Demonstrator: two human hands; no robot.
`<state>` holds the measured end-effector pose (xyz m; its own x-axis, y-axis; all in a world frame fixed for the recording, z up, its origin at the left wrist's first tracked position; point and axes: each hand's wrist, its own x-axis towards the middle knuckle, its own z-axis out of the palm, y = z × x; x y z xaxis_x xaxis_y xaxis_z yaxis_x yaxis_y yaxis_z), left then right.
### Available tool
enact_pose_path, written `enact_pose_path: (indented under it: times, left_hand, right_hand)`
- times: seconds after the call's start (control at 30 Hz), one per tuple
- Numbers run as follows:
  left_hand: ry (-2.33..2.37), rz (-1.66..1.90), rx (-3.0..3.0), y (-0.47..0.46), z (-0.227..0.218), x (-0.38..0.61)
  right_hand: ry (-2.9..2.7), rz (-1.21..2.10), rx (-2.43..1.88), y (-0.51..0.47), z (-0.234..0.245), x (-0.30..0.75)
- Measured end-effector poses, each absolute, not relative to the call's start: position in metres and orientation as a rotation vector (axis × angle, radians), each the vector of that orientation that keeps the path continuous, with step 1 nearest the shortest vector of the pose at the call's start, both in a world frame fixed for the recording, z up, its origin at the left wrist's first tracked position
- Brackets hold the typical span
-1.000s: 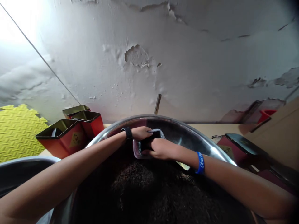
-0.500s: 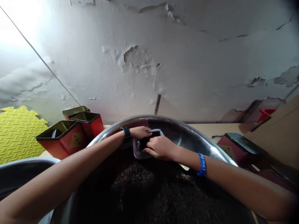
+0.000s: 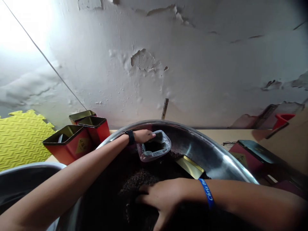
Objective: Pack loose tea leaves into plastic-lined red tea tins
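Observation:
My left hand, with a black watch at the wrist, is closed on the back left rim of a plastic-lined tin. A clear bag is folded over the tin's edge, and dark contents show inside. My right hand is over dark, dry loose leaves that look like tea. Its fingers and thumb are spread, their tips partly lost in shadow. The leaves lie in a large round metal basin. Behind my right wrist, a gold-coloured metal piece rests tilted on the leaves.
Several open red tins stand left of the basin, beside a yellow foam mat. A pale-rimmed tub is at the lower left. Another dark red tin lies at right. The peeling wall rises behind the basin.
My right hand has come out of the tin's mouth and moved down toward me to the leaves, its fingers now spread. My left hand still holds the tin's rim.

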<state>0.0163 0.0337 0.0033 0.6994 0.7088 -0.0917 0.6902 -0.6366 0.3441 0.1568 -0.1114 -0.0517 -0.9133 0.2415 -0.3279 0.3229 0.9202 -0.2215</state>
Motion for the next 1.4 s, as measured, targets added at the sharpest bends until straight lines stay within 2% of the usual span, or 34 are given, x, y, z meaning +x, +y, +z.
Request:
enact_pose_path:
  times: [0.27, 0.37, 0.47, 0.53, 0.63, 0.93, 1.17, 1.23, 1.4]
  left_hand:
    - [1.08, 0.068, 2.519, 0.031, 0.004, 0.017]
    - [1.079, 0.111, 2.55, 0.03, 0.002, 0.019]
    - [0.965, 0.15, 2.607, 0.03, 0.0, 0.022]
    - [0.85, 0.159, 2.626, 0.03, -0.001, 0.022]
    - [0.856, 0.17, 2.587, 0.031, -0.003, 0.022]
    - [0.921, 0.112, 2.57, 0.03, -0.001, 0.023]
    - [1.038, 0.096, 2.595, 0.026, 0.002, 0.022]
    - [1.019, 0.081, 2.593, 0.025, 0.002, 0.022]
    - [1.037, 0.047, 2.588, 0.026, 0.004, 0.022]
  right_hand:
    - [2.774, -0.335, 0.135, -0.117, -0.019, 0.153]
    - [3.001, -0.556, 0.256, -0.106, 0.0, 0.163]
    - [3.272, -0.635, 0.621, -0.08, 0.011, 0.175]
    - [3.378, -0.484, 0.878, -0.06, 0.008, 0.184]
    - [3.326, -0.308, 0.975, -0.038, -0.004, 0.194]
    - [3.347, -0.144, 0.885, -0.039, -0.007, 0.195]
    - [3.267, 0.321, 0.588, -0.076, -0.001, 0.178]
    - [3.187, 0.221, 0.524, -0.091, -0.006, 0.17]
    - [2.684, -0.27, 0.373, -0.115, -0.04, 0.158]
